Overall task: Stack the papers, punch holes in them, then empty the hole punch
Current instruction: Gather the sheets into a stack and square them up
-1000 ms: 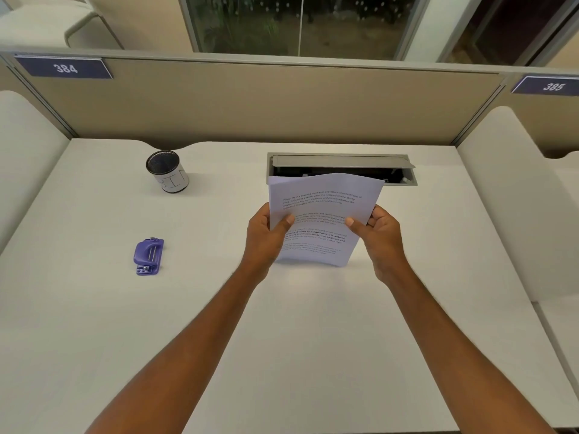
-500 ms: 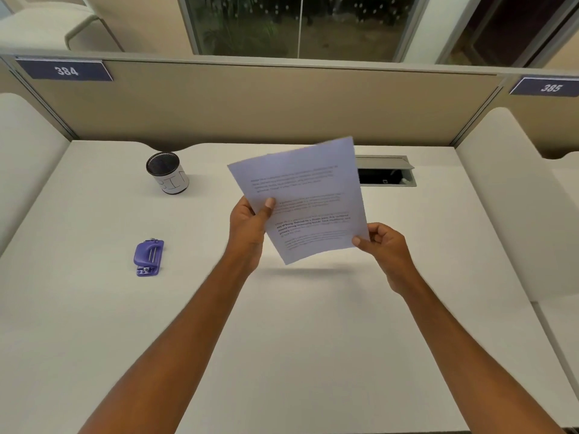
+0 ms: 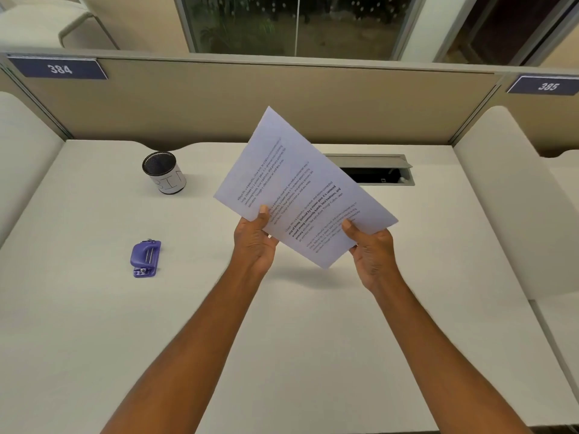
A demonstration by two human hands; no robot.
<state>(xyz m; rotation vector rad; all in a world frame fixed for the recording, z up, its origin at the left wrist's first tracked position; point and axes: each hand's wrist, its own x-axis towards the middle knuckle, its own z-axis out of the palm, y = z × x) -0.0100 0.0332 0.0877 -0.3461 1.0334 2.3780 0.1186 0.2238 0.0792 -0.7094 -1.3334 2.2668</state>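
White printed papers (image 3: 300, 189): held in the air above the middle of the desk, printed face toward the camera, turned diagonally, one corner high and far, the opposite corner low and near. Number of sheets not discernible.

Left hand (image 3: 254, 242): pinching the near-left edge of the papers, thumb flat on the printed face, remaining fingers behind the sheet and out of sight.

Right hand (image 3: 372, 255): clamped on the near-right edge of the papers, thumb on the printed face, fingers curled behind.

Small purple plastic hole punch (image 3: 144, 259): lying flat on the desk, well to the left of both hands, untouched, apart from the papers.

Black mesh cylindrical cup with white paper label (image 3: 164, 173): upright, far left on the desk, beyond the hole punch.

Grey metal cable tray (image 3: 385, 175): recessed near the far edge of the desk, lid raised, left part hidden behind the papers.

White rectangular desk (image 3: 282, 355): bearing punch and cup.

Beige fabric partition (image 3: 188, 101): along the far edge of the desk; blue number plate 384 (image 3: 59, 68) at left, blue number plate 385 (image 3: 546, 86) at right.
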